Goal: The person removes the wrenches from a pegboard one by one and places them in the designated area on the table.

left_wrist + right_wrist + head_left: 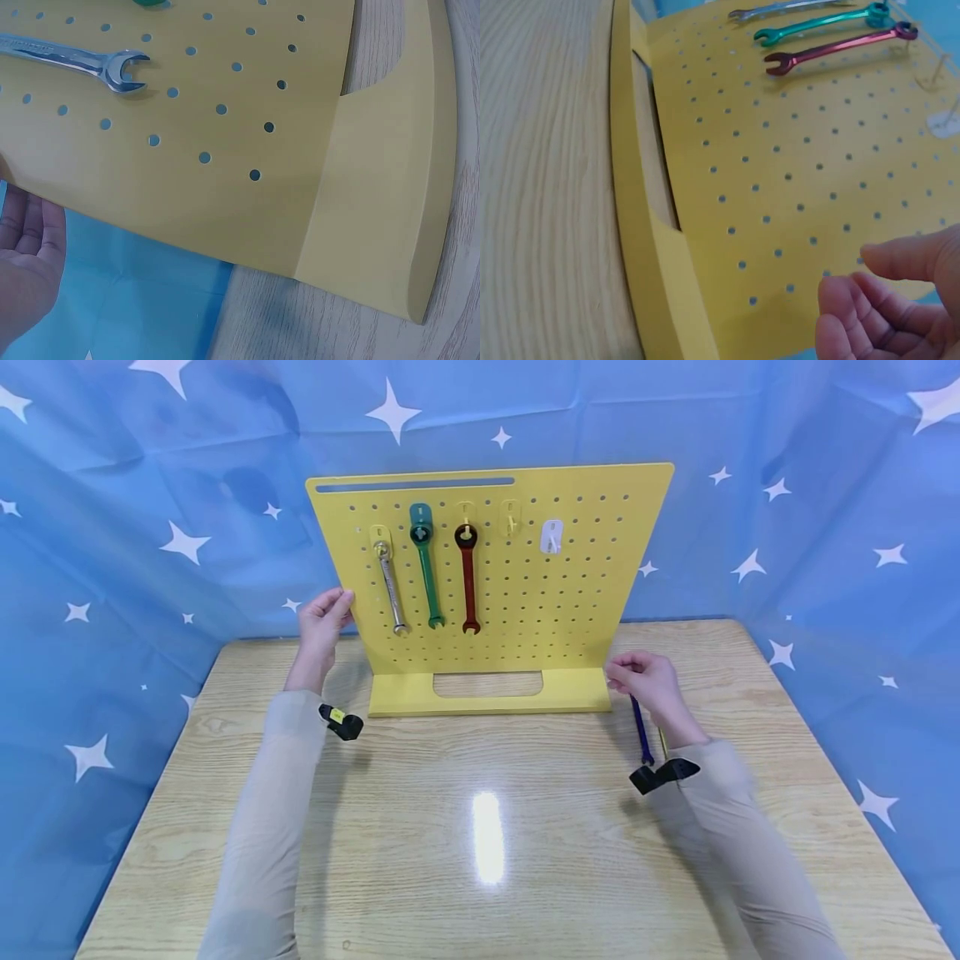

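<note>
A yellow pegboard stands upright at the back of the table. At its left edge my left hand pinches the board, thumb in front and fingers behind. A silver wrench, a green wrench and a red wrench hang on hooks on its left half. My right hand is by the board's lower right corner; in the right wrist view its fingers are loosely curled, thumb apart, holding nothing. Just below that hand, a dark blue wrench lies on the table, with a thin yellowish tool partly hidden by the wrist.
Right of the red wrench, the board carries a bare yellow hook and a bare white hook. The board's base has a cut-out and rests on the wooden table. Blue star-patterned cloth hangs behind and at the sides.
</note>
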Tool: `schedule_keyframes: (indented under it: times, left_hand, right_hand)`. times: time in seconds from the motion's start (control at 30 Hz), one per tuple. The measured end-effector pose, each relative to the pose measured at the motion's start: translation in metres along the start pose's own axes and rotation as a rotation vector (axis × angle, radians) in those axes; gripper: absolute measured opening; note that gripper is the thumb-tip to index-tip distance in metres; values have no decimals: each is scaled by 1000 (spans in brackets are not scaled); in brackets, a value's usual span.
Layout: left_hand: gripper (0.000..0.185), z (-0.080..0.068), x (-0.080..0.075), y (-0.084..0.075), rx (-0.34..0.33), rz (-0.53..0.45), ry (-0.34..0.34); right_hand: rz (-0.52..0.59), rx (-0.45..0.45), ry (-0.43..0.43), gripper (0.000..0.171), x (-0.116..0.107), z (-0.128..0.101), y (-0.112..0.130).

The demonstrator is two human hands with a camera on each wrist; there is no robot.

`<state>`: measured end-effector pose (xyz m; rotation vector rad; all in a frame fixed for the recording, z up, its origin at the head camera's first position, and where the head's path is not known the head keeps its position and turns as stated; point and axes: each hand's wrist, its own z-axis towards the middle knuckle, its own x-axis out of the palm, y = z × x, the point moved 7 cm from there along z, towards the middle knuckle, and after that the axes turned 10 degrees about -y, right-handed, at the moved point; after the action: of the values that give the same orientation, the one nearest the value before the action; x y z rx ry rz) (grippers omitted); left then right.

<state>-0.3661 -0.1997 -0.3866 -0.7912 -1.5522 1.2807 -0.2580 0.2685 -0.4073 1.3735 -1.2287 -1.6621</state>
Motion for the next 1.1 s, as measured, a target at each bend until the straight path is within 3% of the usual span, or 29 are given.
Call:
schedule_keyframes:
  times: [0.37,1.1]
  left_hand:
    - [12,0,-1,1,3,-4,5]
    - [12,0,0,0,0,16,3]
  right_hand:
    - [12,-16,24,27,22,5,17]
    - [138,-60,69,24,65,9,52]
